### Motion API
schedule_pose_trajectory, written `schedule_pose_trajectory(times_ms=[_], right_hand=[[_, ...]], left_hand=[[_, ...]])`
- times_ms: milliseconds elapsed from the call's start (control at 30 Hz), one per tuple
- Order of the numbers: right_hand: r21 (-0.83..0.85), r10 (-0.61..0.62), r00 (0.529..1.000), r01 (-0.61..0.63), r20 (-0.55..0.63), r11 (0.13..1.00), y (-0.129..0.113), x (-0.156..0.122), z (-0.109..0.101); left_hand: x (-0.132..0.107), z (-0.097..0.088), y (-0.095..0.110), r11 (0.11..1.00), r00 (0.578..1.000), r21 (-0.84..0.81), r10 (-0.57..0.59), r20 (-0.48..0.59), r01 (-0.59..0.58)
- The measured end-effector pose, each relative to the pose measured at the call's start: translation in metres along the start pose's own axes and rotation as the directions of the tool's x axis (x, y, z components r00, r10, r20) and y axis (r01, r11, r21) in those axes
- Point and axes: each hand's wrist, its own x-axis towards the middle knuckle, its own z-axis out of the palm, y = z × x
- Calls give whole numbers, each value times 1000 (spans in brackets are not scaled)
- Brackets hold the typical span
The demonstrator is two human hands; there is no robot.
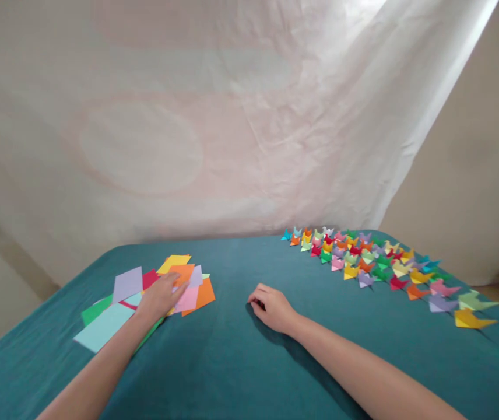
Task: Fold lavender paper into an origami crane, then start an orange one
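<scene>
My left hand (164,296) lies palm down on a loose pile of coloured paper sheets, its fingers stretched out over them. An orange sheet (182,271) is under its fingertips, and a pink sheet (187,300) shows beside them. Around the wrist spread a light blue sheet (104,328), a lilac sheet (127,283) and green ones partly covered by others. My right hand (272,309) rests on the table to the right of the pile, fingers loosely curled in, with nothing visible in them.
A teal cloth (214,373) covers the table. Along its right side stand rows of several small folded paper birds (365,262) in many colours, the closest a yellow bird (472,318). Behind the table hangs a pale curtain (232,128).
</scene>
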Motion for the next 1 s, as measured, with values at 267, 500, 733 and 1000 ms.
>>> schedule_pose_trajectory(times_ms=[267, 500, 733, 1000], right_hand=[[-39, 17, 1000, -17, 4, 999, 6, 1, -1], [-53, 10, 1000, -10, 2, 999, 5, 2, -2], [-63, 4, 1000, -5, -8, 998, 6, 2, -2], [-55, 18, 999, -20, -38, 998, 9, 3, -2]], left_hand=[[21, 19, 5, 993, 995, 79, -91, 46, 87], [26, 9, 10, 987, 990, 139, -95, 108, 79], [30, 3, 3, 990, 992, 134, -54, 110, 39], [5, -17, 50, 984, 973, 105, 161, -165, -145]])
